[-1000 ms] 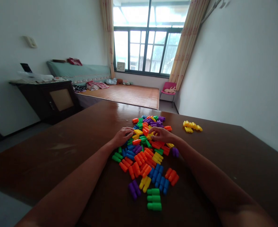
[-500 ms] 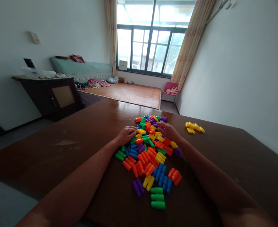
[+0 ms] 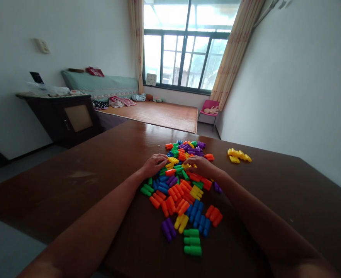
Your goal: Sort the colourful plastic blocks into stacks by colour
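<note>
One brown table (image 3: pixel 86 189) is seen, with a block pile (image 3: pixel 184 187) at the frame's centre. At its upper part, the left hand (image 3: pixel 155 165) and right hand (image 3: pixel 202 166) are placed; their grip cannot be judged. From crowding, yellow blocks (image 3: pixel 172 160) might be knocked away.

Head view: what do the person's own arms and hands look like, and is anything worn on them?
The left hand and right hand are bare, without gloves. The left forearm and right forearm are bare too: no sleeve, watch or bracelet shows before the picture's edge cuts them off. A thin ring would be too small to make out.
</note>
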Available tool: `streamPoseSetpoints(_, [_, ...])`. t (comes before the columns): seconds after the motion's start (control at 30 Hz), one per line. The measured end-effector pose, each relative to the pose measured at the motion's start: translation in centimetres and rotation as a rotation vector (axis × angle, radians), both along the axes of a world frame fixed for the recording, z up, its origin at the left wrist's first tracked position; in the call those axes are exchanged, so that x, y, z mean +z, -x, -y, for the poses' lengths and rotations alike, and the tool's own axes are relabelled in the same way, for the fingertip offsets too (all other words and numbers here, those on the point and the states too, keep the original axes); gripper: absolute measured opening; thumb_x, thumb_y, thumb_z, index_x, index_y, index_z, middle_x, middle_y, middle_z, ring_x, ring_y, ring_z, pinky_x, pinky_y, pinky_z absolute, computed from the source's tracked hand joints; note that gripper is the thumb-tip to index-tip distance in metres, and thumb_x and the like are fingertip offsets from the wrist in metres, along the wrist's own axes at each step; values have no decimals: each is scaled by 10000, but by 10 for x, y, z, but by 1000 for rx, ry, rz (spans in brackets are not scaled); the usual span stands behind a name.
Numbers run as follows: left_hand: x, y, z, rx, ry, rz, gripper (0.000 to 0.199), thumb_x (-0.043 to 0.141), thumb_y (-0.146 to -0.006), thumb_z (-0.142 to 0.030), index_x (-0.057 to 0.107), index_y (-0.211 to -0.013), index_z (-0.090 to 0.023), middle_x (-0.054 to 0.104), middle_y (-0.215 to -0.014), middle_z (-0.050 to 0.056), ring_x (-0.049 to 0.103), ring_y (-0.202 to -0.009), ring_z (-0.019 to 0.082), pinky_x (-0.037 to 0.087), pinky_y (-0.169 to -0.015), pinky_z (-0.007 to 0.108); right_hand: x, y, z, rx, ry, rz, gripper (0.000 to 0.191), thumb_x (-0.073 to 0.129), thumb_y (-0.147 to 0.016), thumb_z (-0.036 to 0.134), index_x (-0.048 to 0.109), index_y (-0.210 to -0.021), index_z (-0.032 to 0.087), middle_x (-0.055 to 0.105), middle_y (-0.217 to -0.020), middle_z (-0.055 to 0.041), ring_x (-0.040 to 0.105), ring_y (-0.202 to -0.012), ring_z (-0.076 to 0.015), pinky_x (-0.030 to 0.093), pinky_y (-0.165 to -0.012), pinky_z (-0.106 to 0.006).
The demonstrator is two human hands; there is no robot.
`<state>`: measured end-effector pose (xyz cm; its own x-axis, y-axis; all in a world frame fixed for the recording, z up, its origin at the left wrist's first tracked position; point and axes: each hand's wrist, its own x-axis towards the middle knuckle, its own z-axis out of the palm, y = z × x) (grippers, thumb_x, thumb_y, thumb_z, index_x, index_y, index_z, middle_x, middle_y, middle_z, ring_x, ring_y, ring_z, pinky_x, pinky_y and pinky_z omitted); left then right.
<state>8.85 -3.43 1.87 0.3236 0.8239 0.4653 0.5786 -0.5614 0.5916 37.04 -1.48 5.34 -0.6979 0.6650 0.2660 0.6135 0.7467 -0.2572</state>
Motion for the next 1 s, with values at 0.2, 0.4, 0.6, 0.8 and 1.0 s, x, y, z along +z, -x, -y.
streamPoseSetpoints(0.2, [4,0,2,-14,10,-9,303,513,-873,-385,757,-900,-206,711,-1078,73,624,-1044,231,459,-991,377,-13,7,1,-207,-36,61,393,678,-796,352,642,-1172,246,686,-1120,-89,627,-1012,-251,471,-882,-358])
streamPoseSetpoints(0.4, [0,0,-2,-19,6,7,310,518,-869,-398,758,-907,-205,715,-1064,75,628,-1032,221,471,-977,363,-18,3,-2,-131,-40,-71,311,683,-759,328,645,-1059,253,695,-997,-45,613,-903,-210,476,-794,-323])
streamPoseSetpoints(0.6, [0,1,-4,-42,15,7,326,513,-870,-401,761,-917,-195,714,-1067,91,629,-1038,235,464,-985,390,15,-13,-19,-149,-36,-329,370,637,-712,212,624,-1082,203,673,-1039,-65,603,-923,-209,486,-844,-346])
streamPoseSetpoints(0.8, [-1,2,-6,-36,4,30,331,516,-866,-415,760,-907,-194,715,-1056,95,634,-1029,242,468,-977,397,39,-131,-55,-672,57,-699,430,651,-664,274,620,-1073,146,688,-967,-99,639,-813,-183,535,-687,-294])
streamPoseSetpoints(1.0, [-8,6,-12,-36,-11,-16,338,506,-880,-432,759,-944,-218,707,-1094,76,621,-1055,232,469,-978,371,-28,-258,-44,-1097,-138,-686,355,631,-647,282,623,-963,123,701,-942,-163,662,-738,-206,558,-643,-329])
